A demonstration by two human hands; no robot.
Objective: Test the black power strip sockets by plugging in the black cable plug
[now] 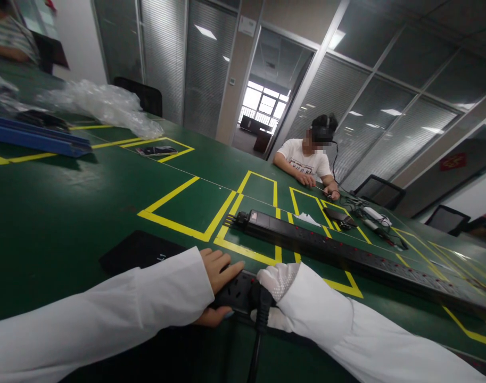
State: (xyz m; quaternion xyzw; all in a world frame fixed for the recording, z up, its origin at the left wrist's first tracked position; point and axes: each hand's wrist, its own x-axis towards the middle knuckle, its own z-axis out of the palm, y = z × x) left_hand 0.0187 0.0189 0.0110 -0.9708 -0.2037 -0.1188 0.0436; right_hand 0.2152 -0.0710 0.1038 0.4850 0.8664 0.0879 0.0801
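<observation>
My bare left hand is wrapped over a black power strip at the near edge of the table, fingers on its far side and thumb on the near side. My right hand, in a white dotted glove, grips a black plug pressed against the strip's sockets. The plug's cord hangs down toward me. Whether its pins are in the sockets is hidden. Left of the strip lies a flat black object marked "L1", partly under my left sleeve.
A long black power strip lies diagonally beyond my hands on the green table with yellow tape outlines. Across it, a person works near tangled cables. Bubble wrap, a blue channel and a phone-like object lie left.
</observation>
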